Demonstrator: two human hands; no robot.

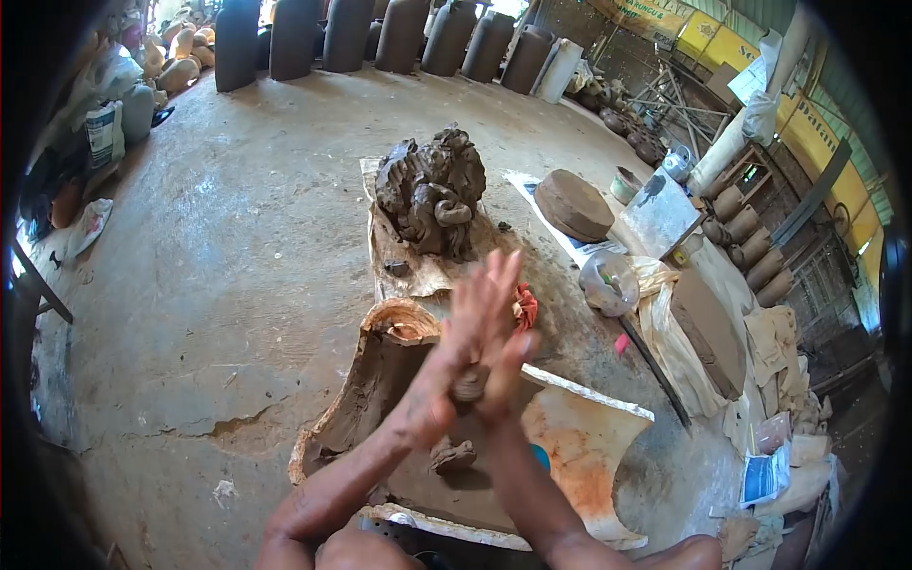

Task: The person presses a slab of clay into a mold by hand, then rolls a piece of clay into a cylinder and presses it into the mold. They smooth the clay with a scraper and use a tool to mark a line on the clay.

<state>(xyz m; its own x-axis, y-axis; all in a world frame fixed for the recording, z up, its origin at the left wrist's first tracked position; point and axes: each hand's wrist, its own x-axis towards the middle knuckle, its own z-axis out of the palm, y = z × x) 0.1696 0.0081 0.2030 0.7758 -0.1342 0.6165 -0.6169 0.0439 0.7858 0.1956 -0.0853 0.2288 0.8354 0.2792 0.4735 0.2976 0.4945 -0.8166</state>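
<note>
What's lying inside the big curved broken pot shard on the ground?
A small clay lump and smeared wet clay lie in the pot shard. The left hand and right hand, pressing a clay piece between them, hide its middle.

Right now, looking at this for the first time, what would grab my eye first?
The two hands pressed palm to palm in the centre, left hand and right hand, with a lump of clay between them. Just behind stands a dark clay sculpture, and a row of tall dark pots lines the far edge.
</note>
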